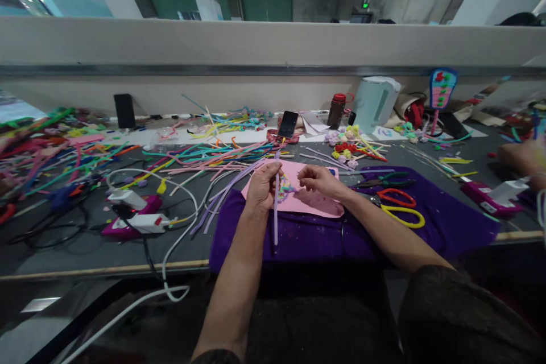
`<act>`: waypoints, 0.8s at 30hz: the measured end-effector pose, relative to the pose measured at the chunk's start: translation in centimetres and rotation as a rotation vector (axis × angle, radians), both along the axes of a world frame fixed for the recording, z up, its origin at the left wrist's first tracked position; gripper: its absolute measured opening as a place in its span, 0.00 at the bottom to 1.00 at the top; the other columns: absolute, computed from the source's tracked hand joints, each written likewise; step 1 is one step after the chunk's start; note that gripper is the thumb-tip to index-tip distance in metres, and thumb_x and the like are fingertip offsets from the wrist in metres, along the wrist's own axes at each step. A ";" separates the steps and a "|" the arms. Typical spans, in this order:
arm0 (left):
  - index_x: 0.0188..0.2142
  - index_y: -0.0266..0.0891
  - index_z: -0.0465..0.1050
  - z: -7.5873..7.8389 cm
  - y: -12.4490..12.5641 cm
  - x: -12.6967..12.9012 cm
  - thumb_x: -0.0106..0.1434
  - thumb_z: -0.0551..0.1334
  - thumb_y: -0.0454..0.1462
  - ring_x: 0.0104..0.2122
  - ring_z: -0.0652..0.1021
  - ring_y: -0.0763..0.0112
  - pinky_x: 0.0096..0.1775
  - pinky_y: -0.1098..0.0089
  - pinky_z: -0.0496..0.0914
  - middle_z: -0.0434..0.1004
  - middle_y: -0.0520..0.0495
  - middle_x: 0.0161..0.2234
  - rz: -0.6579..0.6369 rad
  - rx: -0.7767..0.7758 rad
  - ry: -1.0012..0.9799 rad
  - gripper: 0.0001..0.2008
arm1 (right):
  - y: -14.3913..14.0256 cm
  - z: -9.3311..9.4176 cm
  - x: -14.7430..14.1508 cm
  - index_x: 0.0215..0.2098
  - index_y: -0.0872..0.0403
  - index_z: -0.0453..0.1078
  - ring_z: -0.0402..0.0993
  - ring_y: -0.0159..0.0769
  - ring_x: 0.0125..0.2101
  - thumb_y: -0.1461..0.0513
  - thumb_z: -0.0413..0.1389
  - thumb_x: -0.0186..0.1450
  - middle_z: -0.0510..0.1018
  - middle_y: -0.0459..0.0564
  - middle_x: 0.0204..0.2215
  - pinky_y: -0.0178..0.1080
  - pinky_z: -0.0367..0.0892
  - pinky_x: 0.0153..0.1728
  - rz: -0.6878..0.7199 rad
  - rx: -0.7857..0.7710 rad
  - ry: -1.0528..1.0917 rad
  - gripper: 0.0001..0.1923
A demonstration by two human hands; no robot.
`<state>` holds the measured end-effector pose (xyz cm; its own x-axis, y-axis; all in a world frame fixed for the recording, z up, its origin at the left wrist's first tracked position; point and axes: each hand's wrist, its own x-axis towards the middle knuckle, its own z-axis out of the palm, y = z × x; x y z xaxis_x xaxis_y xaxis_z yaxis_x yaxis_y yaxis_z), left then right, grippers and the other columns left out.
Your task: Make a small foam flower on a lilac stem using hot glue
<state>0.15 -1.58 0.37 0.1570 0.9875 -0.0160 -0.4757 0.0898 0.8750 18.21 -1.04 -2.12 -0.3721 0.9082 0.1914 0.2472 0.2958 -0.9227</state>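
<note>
My left hand [262, 185] grips a lilac pipe cleaner [276, 210] that stands nearly upright, its lower end hanging over a purple cloth [307, 236]. My right hand [319, 181] pinches close beside it, over a small multicoloured pipe-cleaner piece [285, 189] that lies on a pink sheet [315, 202]. Whether the right fingers hold anything I cannot tell. The pink sheet rests on the purple cloth on the grey table [85, 250].
Loose pipe cleaners [205, 153] of many colours cover the table's left and middle. Red and yellow scissors [398, 205] lie right of my hands. A power strip [136, 213] with white cables sits left. A phone [288, 123], a bottle [336, 109], a kettle [375, 102] stand behind. Another person's hand [522, 156] is far right.
</note>
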 end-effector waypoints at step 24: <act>0.24 0.33 0.68 -0.5 -0.9 1.5 0.46 0.65 0.43 0.10 0.59 0.87 0.12 0.81 0.48 0.67 0.54 0.16 -0.182 -0.021 0.253 0.14 | -1.0 1.5 0.7 0.33 0.57 0.71 0.66 0.26 0.21 0.58 0.58 0.53 0.72 0.44 0.23 0.31 0.62 0.23 0.052 -0.077 0.272 0.12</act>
<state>1.69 -2.45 -0.14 0.3195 0.9426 -0.0974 -0.2176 0.1730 0.9606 18.90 -2.01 -0.61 -0.3633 0.9050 0.2216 -0.0258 0.2280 -0.9733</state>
